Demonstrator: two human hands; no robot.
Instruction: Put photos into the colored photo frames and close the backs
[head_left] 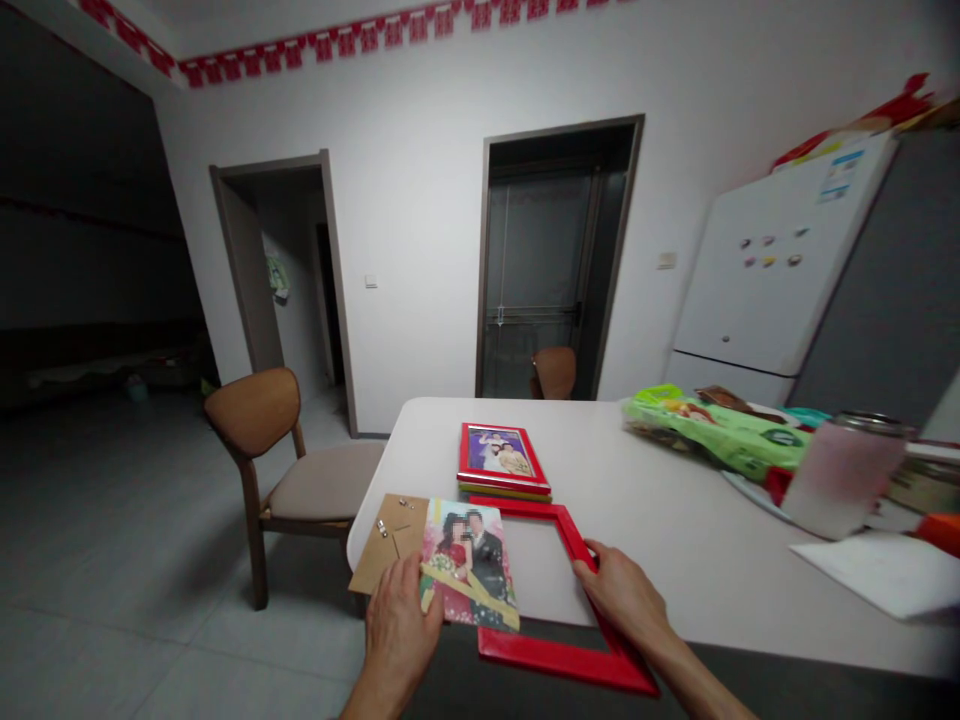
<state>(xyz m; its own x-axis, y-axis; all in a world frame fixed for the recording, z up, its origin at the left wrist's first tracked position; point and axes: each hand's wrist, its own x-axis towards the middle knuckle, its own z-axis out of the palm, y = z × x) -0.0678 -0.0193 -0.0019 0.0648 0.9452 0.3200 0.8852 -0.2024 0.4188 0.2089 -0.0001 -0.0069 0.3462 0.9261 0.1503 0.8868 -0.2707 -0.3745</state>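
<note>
An empty red picture frame lies flat at the near edge of the white table, partly over the edge. My right hand rests on its right side, fingers curled over the rail. A printed photo of two people lies on the frame's left part. My left hand lies flat on the photo's lower left corner, fingers stretched. To the photo's left is a brown backing board with small metal clips. Behind them sits a stack of framed pictures in red frames.
A wooden chair stands left of the table. On the right of the table are a green snack bag, a pink lidded cup and a sheet of paper. A white fridge and two dark doorways are behind.
</note>
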